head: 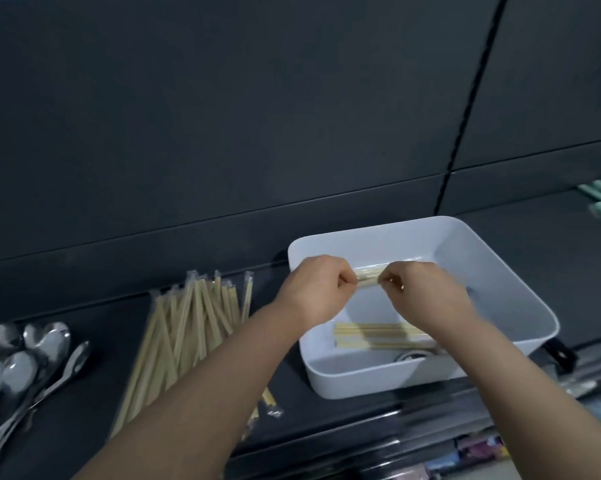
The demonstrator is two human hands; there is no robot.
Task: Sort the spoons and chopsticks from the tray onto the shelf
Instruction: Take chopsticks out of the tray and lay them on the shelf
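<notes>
Far L: spoons (25,358) heaped on the dark shelf (84,410), bowls pointing away from the person. Just R of them is the chopstick pile (188,327), wrapped pairs, long axis roughly near-to-far and fanned a bit.

L hand (318,289): fingers curled, pinching the L end of a small chopstick bundle (366,277). R hand (427,292) does the same at the R end. Only a short middle bit of the bundle shows between the fists. It hangs above the white tray (500,271), not touching the floor as far as I can tell.

Key relation: bundle axis runs L-R across the tray, and the pile lies to the L of the grip with its axis crosswise to that. Likely needs approx. a quarter turn plus a carry leftward; L hand is nearer the pile.

More chopsticks (378,336) lie flat in the tray near the front wall, also L-R. Beside them is a round metal piece (411,355), prob. a spoon, mostly hidden.
</notes>
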